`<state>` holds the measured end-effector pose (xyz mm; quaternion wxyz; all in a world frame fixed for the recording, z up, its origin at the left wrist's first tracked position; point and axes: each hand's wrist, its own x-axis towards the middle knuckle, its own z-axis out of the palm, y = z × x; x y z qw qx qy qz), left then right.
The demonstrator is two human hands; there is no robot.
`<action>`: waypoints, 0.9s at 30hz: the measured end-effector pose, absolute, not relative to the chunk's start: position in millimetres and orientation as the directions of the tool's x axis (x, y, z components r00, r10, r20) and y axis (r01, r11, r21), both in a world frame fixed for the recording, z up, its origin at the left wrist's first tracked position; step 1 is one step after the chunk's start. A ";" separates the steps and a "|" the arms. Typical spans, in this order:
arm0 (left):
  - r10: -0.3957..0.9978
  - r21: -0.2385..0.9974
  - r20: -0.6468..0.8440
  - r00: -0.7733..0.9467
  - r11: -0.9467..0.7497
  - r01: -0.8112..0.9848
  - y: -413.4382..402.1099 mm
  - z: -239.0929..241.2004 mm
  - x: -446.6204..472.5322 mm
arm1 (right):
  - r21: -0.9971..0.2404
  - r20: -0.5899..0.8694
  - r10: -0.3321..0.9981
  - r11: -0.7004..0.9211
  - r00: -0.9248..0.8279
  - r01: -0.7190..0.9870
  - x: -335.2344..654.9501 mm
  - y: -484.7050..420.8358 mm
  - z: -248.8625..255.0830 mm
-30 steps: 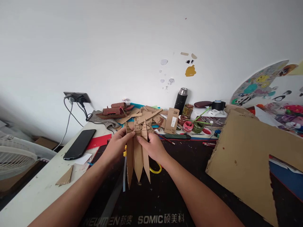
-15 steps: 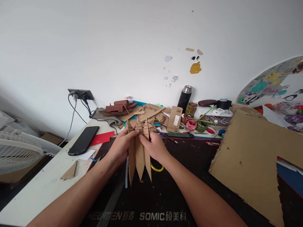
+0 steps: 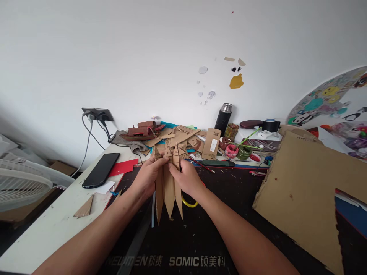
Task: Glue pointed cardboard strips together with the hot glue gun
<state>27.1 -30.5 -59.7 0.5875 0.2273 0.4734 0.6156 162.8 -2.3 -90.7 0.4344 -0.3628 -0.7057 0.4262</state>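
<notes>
Three long, pointed cardboard strips (image 3: 169, 189) stand side by side between my hands, their sharp ends toward me and printed markings across the upper part. My left hand (image 3: 148, 172) grips the strips from the left, thumb laid over the front. From the right, my right hand (image 3: 187, 176) closes on them, its thumb close to the other. The fingers behind the cardboard are hidden. Just beyond the right-hand strip, a yellow ring-shaped loop (image 3: 189, 205) lies partly covered on the dark desk mat (image 3: 183, 240).
A large cardboard sheet (image 3: 298, 191) lies at right. A phone (image 3: 101, 170) and a cardboard triangle (image 3: 84, 207) rest at left. Along the wall are a model boat (image 3: 142, 133), cardboard scraps (image 3: 183, 135), a black thermos (image 3: 223, 118), paint jars (image 3: 231, 151) and a green utility knife (image 3: 218, 163).
Almost nothing differs. Both hands keep their hold on the cardboard strips, with only a very slight shift of the right hand to the left.
</notes>
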 end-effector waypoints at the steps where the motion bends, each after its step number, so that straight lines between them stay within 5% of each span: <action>1: 0.938 0.851 -0.277 -0.210 0.138 -0.506 -30.4 -59.2 27.5 | -0.917 0.302 0.883 0.372 -0.358 0.143 162.7 -2.4 -90.7; 27: 0.962 0.865 -0.165 -0.216 0.036 -0.501 -18.5 -73.8 25.2 | -0.886 0.251 0.891 0.369 -0.378 0.280 161.0 -6.3 -92.3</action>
